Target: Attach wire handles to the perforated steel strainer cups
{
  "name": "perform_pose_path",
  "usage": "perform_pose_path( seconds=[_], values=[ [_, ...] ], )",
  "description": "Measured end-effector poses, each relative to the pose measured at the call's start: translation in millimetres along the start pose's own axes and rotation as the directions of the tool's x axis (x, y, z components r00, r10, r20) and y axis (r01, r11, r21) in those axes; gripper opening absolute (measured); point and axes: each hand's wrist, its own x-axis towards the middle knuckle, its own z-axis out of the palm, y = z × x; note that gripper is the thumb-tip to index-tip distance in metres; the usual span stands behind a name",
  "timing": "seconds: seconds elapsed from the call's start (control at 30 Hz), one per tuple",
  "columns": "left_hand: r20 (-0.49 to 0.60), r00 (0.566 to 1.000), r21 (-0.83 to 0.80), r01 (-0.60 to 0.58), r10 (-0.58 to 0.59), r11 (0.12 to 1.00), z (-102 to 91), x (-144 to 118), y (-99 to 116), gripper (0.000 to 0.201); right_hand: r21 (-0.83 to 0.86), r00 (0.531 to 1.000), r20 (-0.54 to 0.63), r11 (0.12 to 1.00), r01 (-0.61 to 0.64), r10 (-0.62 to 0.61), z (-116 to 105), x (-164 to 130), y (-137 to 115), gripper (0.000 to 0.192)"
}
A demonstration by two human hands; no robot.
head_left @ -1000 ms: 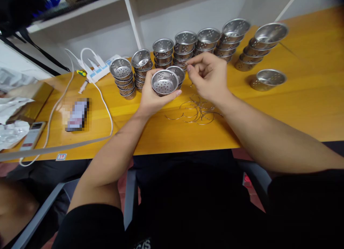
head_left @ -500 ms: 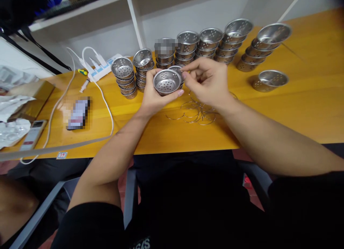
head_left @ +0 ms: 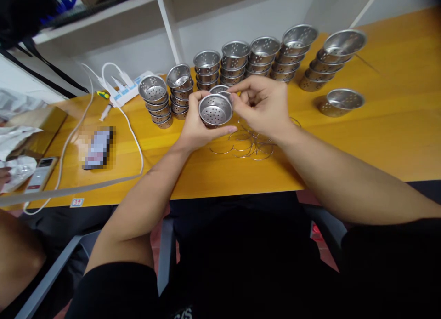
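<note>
My left hand [head_left: 198,128] is wrapped around a shiny perforated metal cup [head_left: 216,111], tilted so its holed bottom faces me. Close by the cup's right rim, the thumb and forefinger of my right hand [head_left: 263,100] are pinched together. Whatever lies between those fingertips is too small to make out. Another perforated cup shows partly just behind the held one. Several thin curved wires [head_left: 253,146] lie loosely tangled on the table below my right hand.
Stacks of perforated cups [head_left: 264,52] line the back of the wooden table [head_left: 200,179]. A single cup [head_left: 341,103] stands at the right. To the left are a pixelated phone [head_left: 98,148], a white power strip [head_left: 127,91] and cables. A person's bare limb shows at lower left.
The held cup has turned slightly in my left hand, its opening now facing me more. My right fingertips stay pinched near its rim. The whole view has shifted a little.
</note>
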Motion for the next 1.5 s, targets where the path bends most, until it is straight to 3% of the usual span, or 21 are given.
perform_pose_path(
  seconds=[0.2,0.37,0.73,0.97,1.1,1.33,1.5],
  values=[
    [-0.030,0.999,-0.011,0.032,-0.033,0.999,-0.7,-1,-6,0.118,0.027,0.997,-0.060,0.999,0.045,-0.043,-4,8,22,0.069],
    [-0.048,0.997,0.005,0.066,-0.066,0.998,0.6,0,-7,0.104,0.016,0.996,-0.070,0.998,0.065,-0.063,-4,8,26,0.076],
    [-0.021,0.999,0.018,0.029,-0.029,0.999,-3.1,0,-19,0.093,-0.013,0.995,-0.047,0.996,0.083,-0.084,-7,5,29,0.063],
    [0.007,1.000,0.013,0.027,-0.027,1.000,-3.6,0,-14,0.102,-0.038,0.994,-0.094,0.998,0.058,-0.061,-6,6,25,0.070],
    [-0.009,1.000,-0.034,0.029,-0.030,0.999,-2.8,0,-16,0.098,-0.011,0.988,-0.136,0.997,0.072,-0.073,-11,14,38,0.078],
    [0.017,0.998,-0.073,0.055,-0.054,0.996,-3.7,0,-20,0.099,0.008,0.991,-0.134,1.000,0.027,-0.026,-15,24,55,0.093],
    [-0.013,1.000,-0.040,0.022,-0.023,0.999,-4.5,1,-10,0.099,0.016,0.996,-0.083,0.999,0.030,-0.029,-11,19,51,0.087]
  ],
)
